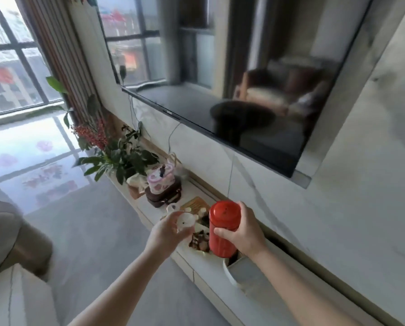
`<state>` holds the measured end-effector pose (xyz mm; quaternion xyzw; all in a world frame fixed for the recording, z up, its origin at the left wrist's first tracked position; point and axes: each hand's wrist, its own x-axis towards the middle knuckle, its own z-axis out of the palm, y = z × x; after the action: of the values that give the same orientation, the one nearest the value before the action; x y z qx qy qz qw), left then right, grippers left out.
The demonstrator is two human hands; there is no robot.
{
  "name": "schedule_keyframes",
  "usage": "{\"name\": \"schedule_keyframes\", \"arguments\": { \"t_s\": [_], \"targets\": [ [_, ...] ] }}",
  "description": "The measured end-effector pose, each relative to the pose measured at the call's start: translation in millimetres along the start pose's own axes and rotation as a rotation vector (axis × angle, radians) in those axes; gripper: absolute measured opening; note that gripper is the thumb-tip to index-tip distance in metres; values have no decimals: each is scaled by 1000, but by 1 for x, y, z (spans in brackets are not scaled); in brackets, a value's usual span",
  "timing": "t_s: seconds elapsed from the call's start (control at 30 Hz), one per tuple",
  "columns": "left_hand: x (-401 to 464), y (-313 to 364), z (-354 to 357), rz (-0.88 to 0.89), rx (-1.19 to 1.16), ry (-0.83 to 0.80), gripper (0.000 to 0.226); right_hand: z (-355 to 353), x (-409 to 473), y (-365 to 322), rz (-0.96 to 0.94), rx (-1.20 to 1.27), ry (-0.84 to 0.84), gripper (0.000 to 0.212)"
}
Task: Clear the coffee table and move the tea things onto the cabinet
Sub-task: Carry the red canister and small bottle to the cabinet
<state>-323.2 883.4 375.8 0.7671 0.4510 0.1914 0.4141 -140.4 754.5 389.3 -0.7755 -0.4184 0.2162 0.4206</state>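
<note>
Right hand (240, 234) grips the red canister (223, 228), fingers wrapped round its right side, thumb across the front; canister upright, held over the cabinet (198, 270). Left hand (167, 231) holds a small white teapot (185, 222), fingers curled under and round it, lid knob facing up. Just beyond the left fingertips: wooden tea tray (195, 204) on the cabinet top. Between the two hands, lower: dish of dark snacks (200, 240). Further left along the cabinet: brown box (163, 195), potted plant (121, 158). Above: wall TV (232, 74).
</note>
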Motion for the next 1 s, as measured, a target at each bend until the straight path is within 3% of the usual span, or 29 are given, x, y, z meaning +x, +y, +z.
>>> {"name": "schedule_keyframes", "arguments": {
  "t_s": [0.53,0.73,1.0],
  "targets": [
    [50,74,183,178,117,-509,49,-104,-44,144,447,-45,363,107],
    [39,76,243,144,180,-510,51,-126,-52,203,512,-51,257,112],
    [-4,61,318,-128,123,-348,53,-144,-41,279,452,-167,-42,105]
  ]
}}
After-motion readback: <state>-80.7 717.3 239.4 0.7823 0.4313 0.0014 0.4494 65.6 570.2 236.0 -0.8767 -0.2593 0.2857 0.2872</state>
